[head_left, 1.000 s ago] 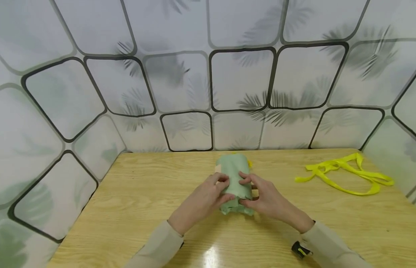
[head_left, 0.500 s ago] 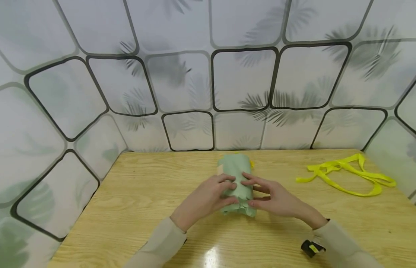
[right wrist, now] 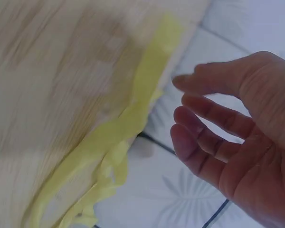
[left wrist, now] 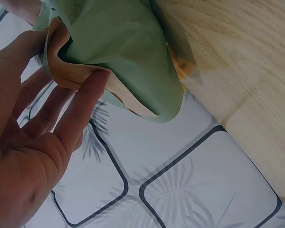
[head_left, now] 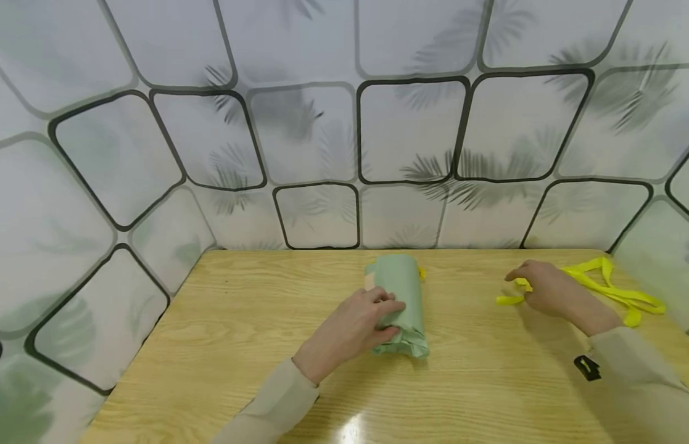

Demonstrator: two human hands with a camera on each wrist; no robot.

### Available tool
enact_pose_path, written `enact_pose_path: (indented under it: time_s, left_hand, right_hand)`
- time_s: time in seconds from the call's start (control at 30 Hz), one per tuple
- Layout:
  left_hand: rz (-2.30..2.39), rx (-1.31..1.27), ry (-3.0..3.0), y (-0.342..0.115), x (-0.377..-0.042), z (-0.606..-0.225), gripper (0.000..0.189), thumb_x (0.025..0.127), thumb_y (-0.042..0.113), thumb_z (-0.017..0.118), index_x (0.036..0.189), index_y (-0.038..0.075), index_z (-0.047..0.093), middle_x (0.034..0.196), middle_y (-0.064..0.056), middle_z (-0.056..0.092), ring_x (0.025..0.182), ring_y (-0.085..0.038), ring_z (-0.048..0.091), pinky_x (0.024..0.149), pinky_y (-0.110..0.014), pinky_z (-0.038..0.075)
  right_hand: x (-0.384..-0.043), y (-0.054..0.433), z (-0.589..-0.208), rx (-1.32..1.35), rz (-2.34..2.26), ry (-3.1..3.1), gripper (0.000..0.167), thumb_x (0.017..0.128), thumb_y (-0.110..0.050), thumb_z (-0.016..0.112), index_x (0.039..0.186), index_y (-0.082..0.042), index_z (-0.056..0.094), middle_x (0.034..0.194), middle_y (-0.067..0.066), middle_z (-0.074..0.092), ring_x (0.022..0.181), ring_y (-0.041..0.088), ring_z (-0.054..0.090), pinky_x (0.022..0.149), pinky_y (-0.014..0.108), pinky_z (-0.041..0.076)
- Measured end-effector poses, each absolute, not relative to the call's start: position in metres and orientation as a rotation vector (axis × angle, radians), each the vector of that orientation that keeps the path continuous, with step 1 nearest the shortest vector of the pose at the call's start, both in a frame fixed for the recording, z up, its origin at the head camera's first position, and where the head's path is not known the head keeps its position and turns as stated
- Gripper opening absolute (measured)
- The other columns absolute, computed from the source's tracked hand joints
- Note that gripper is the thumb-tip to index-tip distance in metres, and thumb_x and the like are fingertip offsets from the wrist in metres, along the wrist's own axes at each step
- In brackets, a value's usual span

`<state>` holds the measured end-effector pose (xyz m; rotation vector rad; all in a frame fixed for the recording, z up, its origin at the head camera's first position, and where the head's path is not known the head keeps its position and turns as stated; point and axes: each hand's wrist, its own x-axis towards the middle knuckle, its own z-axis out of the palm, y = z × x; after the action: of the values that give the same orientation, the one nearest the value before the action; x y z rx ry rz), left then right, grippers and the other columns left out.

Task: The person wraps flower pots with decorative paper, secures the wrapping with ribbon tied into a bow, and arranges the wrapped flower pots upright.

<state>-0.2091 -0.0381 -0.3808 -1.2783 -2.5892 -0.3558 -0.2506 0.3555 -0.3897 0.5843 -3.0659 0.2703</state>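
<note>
Toward the far edge of the wood-grained bench, a little right of the middle of your head view, lies the green paper-wrapped package, its long side running away from you. Its near end is folded and crumpled, and a beige strip shows along its left side. In your left wrist view that strip reads as the tan inner face of the wrapping, standing out along a loose edge. A bit of yellow material peeks out at the package's far right corner. Your left hand holds the package from its left side, its fingers bent over the upper face and its thumb lying nearer the crumpled end; one fingertip presses against the tan edge. Your right hand is well apart from it, over the left part of the loosely looped yellow ribbon on the right side of the bench. Its fingers are loosely curved, with a small gap between thumb and fingertips, and it has hold of nothing; your right wrist view shows the ribbon just beside the fingertips, clear of them. Below your right sleeve hangs a small black device. Behind the bench rises a pale wall covering patterned with rounded dark outlines and grey leaves.
</note>
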Motion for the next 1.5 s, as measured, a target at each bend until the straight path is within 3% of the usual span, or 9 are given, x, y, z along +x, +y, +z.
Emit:
enact_pose_path:
  time_s: [0.23, 0.53, 0.7, 0.77, 0.93, 1.03, 1.2, 1.4, 1.5]
  left_hand:
    - [-0.382, -1.269, -2.604, -0.037, -0.209, -0.380, 0.039, 0.096, 0.033, 0.073, 0.131, 0.017, 0.069, 0.125, -0.004, 0.069, 0.101, -0.017, 0.068, 0.090, -0.031, 0.058]
    - [-0.398, -1.276, -2.584, -0.036, -0.210, -0.380, 0.038, 0.095, 0.032, 0.074, 0.130, 0.016, 0.071, 0.123, -0.005, 0.069, 0.096, -0.016, 0.068, 0.086, -0.029, 0.058]
    - [-0.379, -1.269, -2.584, -0.037, -0.209, -0.381, 0.038, 0.096, 0.032, 0.073, 0.130, 0.016, 0.070, 0.123, -0.004, 0.069, 0.096, -0.017, 0.068, 0.087, -0.030, 0.058]
    - [-0.372, -1.267, -2.588, -0.037, -0.208, -0.380, 0.039, 0.096, 0.033, 0.073, 0.131, 0.016, 0.070, 0.124, -0.004, 0.069, 0.097, -0.017, 0.068, 0.088, -0.031, 0.058]
    - [-0.369, -1.269, -2.590, -0.037, -0.207, -0.380, 0.039, 0.096, 0.032, 0.073, 0.131, 0.016, 0.070, 0.126, -0.004, 0.069, 0.099, -0.018, 0.069, 0.090, -0.032, 0.058]
    - [-0.372, -1.269, -2.590, -0.037, -0.207, -0.380, 0.038, 0.096, 0.032, 0.073, 0.131, 0.016, 0.070, 0.126, -0.005, 0.069, 0.100, -0.018, 0.069, 0.090, -0.032, 0.058]
    - [-0.369, -1.264, -2.597, -0.036, -0.207, -0.380, 0.038, 0.097, 0.032, 0.072, 0.131, 0.016, 0.070, 0.127, -0.005, 0.069, 0.101, -0.019, 0.069, 0.090, -0.033, 0.058]
    - [-0.378, -1.276, -2.577, -0.036, -0.208, -0.380, 0.037, 0.096, 0.031, 0.074, 0.129, 0.015, 0.071, 0.126, -0.006, 0.069, 0.098, -0.017, 0.070, 0.087, -0.031, 0.059]
    - [-0.369, -1.278, -2.567, -0.036, -0.208, -0.379, 0.037, 0.096, 0.031, 0.074, 0.129, 0.014, 0.071, 0.125, -0.006, 0.070, 0.096, -0.017, 0.070, 0.086, -0.030, 0.059]
  right_hand:
    - [-0.263, 0.374, -0.400, 0.730, 0.167, -3.076, 0.008, 0.081, -0.001, 0.079, 0.084, -0.009, 0.077, 0.085, 0.005, 0.068, 0.076, 0.023, 0.065, 0.068, 0.043, 0.057]
    - [-0.261, 0.367, -0.384, 0.347, 0.373, -2.570, 0.006, 0.086, -0.001, 0.076, 0.091, 0.003, 0.076, 0.083, 0.022, 0.062, 0.070, 0.029, 0.065, 0.054, 0.029, 0.050]
    - [-0.261, 0.362, -0.354, 0.139, 0.664, -2.434, 0.022, 0.095, -0.016, 0.071, 0.103, 0.003, 0.076, 0.097, 0.028, 0.075, 0.066, -0.026, 0.049, 0.057, -0.001, 0.035]
    - [-0.260, 0.358, -0.345, 0.104, 0.766, -2.403, 0.027, 0.097, -0.023, 0.069, 0.105, 0.002, 0.076, 0.103, 0.028, 0.075, 0.069, -0.036, 0.041, 0.061, -0.006, 0.034]
    - [-0.257, 0.341, -0.327, 0.083, 0.940, -2.368, 0.036, 0.099, -0.035, 0.067, 0.111, -0.003, 0.078, 0.093, -0.030, 0.071, 0.069, -0.026, 0.053, 0.053, 0.006, 0.040]
    - [-0.258, 0.328, -0.319, 0.124, 1.022, -2.360, 0.037, 0.099, -0.036, 0.067, 0.118, -0.006, 0.076, 0.088, -0.046, 0.057, 0.058, -0.015, 0.055, 0.043, 0.021, 0.036]
    - [-0.266, 0.304, -0.309, 0.236, 1.076, -2.365, 0.034, 0.100, -0.031, 0.068, 0.128, -0.014, 0.074, 0.102, -0.035, 0.067, 0.073, -0.018, 0.062, 0.050, 0.013, 0.042]
    - [-0.282, 0.278, -0.303, 0.294, 1.128, -2.435, 0.041, 0.103, -0.031, 0.060, 0.143, -0.023, 0.061, 0.140, 0.013, 0.065, 0.094, -0.024, 0.055, 0.075, 0.002, 0.047]
    - [-0.290, 0.265, -0.298, 0.303, 1.148, -2.471, 0.043, 0.104, -0.033, 0.058, 0.147, -0.025, 0.057, 0.144, 0.012, 0.062, 0.108, -0.012, 0.061, 0.079, 0.002, 0.045]
